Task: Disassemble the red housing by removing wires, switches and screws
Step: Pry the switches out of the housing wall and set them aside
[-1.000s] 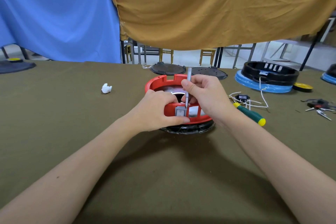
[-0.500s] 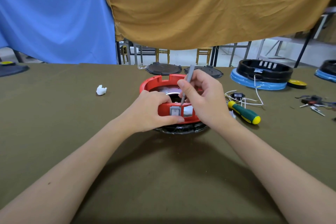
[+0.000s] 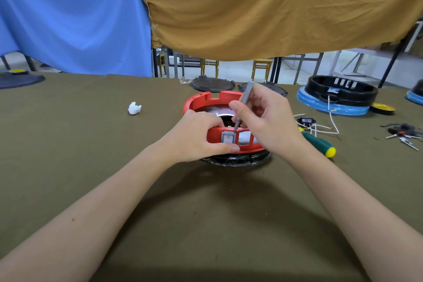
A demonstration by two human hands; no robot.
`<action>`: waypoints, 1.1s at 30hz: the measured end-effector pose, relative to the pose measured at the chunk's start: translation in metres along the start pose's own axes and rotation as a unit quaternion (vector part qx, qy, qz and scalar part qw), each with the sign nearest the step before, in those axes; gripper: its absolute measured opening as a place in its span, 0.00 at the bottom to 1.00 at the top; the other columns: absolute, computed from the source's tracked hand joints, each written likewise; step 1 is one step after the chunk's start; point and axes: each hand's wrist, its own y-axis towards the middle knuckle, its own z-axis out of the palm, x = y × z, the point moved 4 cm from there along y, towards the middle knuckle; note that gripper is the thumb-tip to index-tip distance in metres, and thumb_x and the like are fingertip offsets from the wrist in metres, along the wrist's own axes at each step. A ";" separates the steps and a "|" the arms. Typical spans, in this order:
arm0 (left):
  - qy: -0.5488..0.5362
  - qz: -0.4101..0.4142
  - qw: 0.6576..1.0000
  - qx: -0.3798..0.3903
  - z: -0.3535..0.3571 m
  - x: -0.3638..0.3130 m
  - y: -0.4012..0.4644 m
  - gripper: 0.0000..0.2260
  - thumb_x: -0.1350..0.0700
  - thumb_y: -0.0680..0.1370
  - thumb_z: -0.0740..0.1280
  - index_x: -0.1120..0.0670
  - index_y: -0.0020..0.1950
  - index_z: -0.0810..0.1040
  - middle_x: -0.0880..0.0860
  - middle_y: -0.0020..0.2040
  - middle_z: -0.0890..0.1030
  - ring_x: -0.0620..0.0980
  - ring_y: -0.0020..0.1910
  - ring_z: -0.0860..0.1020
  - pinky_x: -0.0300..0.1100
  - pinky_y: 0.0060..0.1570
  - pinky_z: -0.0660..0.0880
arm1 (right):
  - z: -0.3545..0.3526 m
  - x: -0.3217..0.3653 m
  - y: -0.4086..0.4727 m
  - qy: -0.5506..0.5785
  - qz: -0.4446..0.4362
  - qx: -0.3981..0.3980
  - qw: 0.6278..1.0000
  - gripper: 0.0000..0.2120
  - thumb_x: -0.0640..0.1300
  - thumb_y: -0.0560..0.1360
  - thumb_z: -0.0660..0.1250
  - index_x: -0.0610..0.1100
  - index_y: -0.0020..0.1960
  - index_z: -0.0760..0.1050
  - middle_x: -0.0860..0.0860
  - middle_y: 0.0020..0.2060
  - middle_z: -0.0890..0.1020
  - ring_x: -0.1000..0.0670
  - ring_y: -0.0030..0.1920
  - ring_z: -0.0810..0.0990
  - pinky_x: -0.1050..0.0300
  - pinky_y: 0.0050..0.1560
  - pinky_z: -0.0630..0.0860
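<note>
The right hand pinches one slim grey tool between thumb and curled fingers, shaft tilted, tip set at the upper right corner of the single grey rocker switch. The left hand grips the near wall of the red housing, fingers curled over the rim and thumb pressed along the wall just below the switch. The housing is one round, open-topped plastic ring with rectangular cut-outs, seated on a black base wrapped in glossy film, at the middle of the table. To its right lie one green-handled screwdriver with a yellow cap, one small black switch with loose white wires, and a cluster of small clips. Farther right stands one black housing on a blue base. Two flat black discs lie behind, one crumpled white scrap to the left. The table carries matte olive cloth; one blue drape and one ochre drape hang behind.
</note>
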 end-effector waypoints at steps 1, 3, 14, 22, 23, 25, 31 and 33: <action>0.001 0.002 1.000 -0.001 0.000 0.000 0.000 0.17 0.34 0.70 0.70 0.46 0.37 0.74 0.44 0.32 0.75 0.42 0.32 0.74 0.32 0.34 0.62 | 0.000 -0.001 0.002 0.002 0.015 0.005 1.000 0.09 0.46 0.79 0.68 0.41 0.47 0.76 0.49 0.35 0.83 0.50 0.37 0.84 0.43 0.42 0.81; 0.003 0.006 1.000 -0.003 0.000 0.000 0.000 0.19 0.34 0.71 0.70 0.50 0.39 0.77 0.45 0.34 0.77 0.42 0.34 0.75 0.34 0.36 0.63 | 0.000 -0.005 0.007 0.027 0.059 0.023 0.998 0.08 0.46 0.79 0.68 0.41 0.47 0.75 0.48 0.36 0.83 0.52 0.36 0.84 0.51 0.41 0.82; 0.009 0.025 0.999 -0.023 0.002 -0.001 0.000 0.20 0.33 0.70 0.68 0.51 0.38 0.77 0.42 0.33 0.75 0.41 0.37 0.75 0.35 0.38 0.61 | 0.011 -0.022 0.028 0.066 0.211 0.137 0.966 0.11 0.49 0.79 0.69 0.41 0.46 0.76 0.52 0.29 0.83 0.57 0.26 0.75 0.66 0.32 0.74; -0.005 0.025 0.999 -0.019 0.000 -0.005 0.000 0.14 0.35 0.71 0.70 0.38 0.35 0.68 0.37 0.32 0.72 0.35 0.39 0.75 0.30 0.39 0.61 | 0.007 -0.022 0.023 0.098 0.183 0.123 0.970 0.15 0.49 0.79 0.69 0.36 0.47 0.76 0.48 0.32 0.84 0.54 0.30 0.78 0.62 0.37 0.77; -0.006 0.026 0.999 -0.020 0.000 -0.004 0.000 0.14 0.35 0.70 0.70 0.38 0.35 0.68 0.36 0.32 0.72 0.35 0.39 0.75 0.29 0.39 0.61 | 0.005 -0.021 0.018 0.126 0.161 0.095 0.974 0.15 0.48 0.79 0.69 0.35 0.47 0.76 0.45 0.34 0.84 0.53 0.31 0.79 0.60 0.38 0.78; -0.008 0.028 0.999 -0.015 -0.001 -0.004 0.000 0.14 0.35 0.70 0.70 0.38 0.36 0.68 0.36 0.32 0.72 0.34 0.39 0.75 0.29 0.39 0.62 | 0.002 -0.020 0.011 0.177 0.124 0.058 0.975 0.12 0.45 0.79 0.69 0.35 0.47 0.76 0.39 0.37 0.84 0.51 0.31 0.80 0.59 0.38 0.79; -0.017 0.033 0.999 -0.019 0.000 -0.002 0.000 0.15 0.32 0.69 0.68 0.39 0.35 0.68 0.38 0.31 0.72 0.39 0.36 0.74 0.31 0.38 0.63 | 0.006 -0.019 0.010 0.218 0.105 0.030 0.970 0.05 0.43 0.79 0.68 0.42 0.47 0.77 0.45 0.37 0.86 0.50 0.34 0.83 0.59 0.39 0.79; -0.014 0.031 0.999 -0.020 0.001 -0.001 0.001 0.15 0.32 0.69 0.68 0.40 0.35 0.69 0.38 0.31 0.72 0.39 0.36 0.74 0.30 0.38 0.63 | 0.008 -0.017 0.009 0.212 0.084 0.043 0.973 0.04 0.42 0.79 0.69 0.41 0.47 0.77 0.47 0.36 0.86 0.50 0.34 0.84 0.61 0.39 0.79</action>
